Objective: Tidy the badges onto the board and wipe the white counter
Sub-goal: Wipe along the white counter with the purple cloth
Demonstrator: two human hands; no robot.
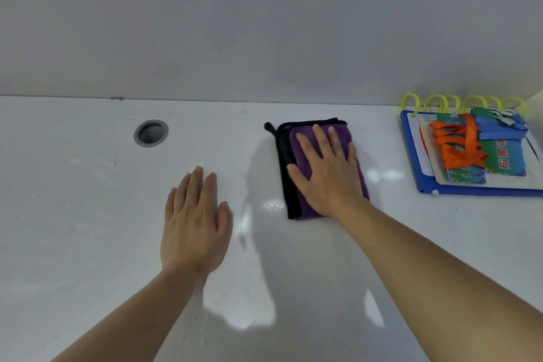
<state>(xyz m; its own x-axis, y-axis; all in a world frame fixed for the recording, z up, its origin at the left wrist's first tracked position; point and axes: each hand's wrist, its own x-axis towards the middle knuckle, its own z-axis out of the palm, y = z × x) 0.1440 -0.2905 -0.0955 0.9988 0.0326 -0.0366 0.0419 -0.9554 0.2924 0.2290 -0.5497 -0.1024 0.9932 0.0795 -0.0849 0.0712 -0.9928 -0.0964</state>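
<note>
Right hand [326, 170] flat, fingers spread, pressing folded purple cloth [296, 185] on counter [88, 214]. Left hand [195, 223] flat on counter, holding nothing. Badges [473, 150] piled on blue board [470, 189] far right; count unclear, lanyards tangled.

- counter [88, 214]: glossy white
- cloth [296, 156]: purple, edged in black
- board [411, 156]: blue, with yellow rings [437, 101]
- badges [499, 156]: green and blue (red lettering), orange lanyards [458, 147]
- grommet [150, 133]: grey
</note>
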